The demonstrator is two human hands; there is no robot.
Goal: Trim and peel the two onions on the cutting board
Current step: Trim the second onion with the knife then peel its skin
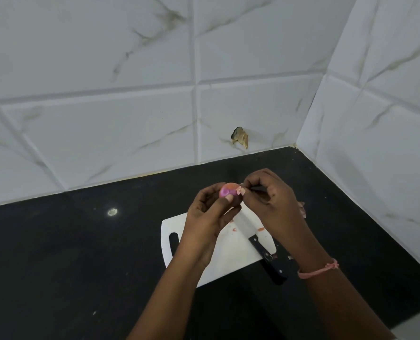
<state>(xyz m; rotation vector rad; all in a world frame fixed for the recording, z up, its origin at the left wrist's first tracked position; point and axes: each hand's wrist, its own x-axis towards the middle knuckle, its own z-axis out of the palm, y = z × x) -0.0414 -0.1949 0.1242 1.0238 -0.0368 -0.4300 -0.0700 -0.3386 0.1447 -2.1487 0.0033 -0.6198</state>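
Both hands [240, 204] peel a round, glossy, seemingly half-skinned onion [228, 191].

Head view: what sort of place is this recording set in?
Most likely a home kitchen corner: a black countertop meets marble-look wall tiles, with a white cutting board and knife on it.

- Two bare forearms come up from the bottom edge, no sleeves in view
- Left hand [210, 207]: no ring, watch or band showing on it or on its wrist
- Right hand [274, 195]: no ring showing
- Right wrist wears a thin pink thread band [318, 269], wound round more than once, with a small knot and short loose ends on the outer side
- Fingernails short, unpainted
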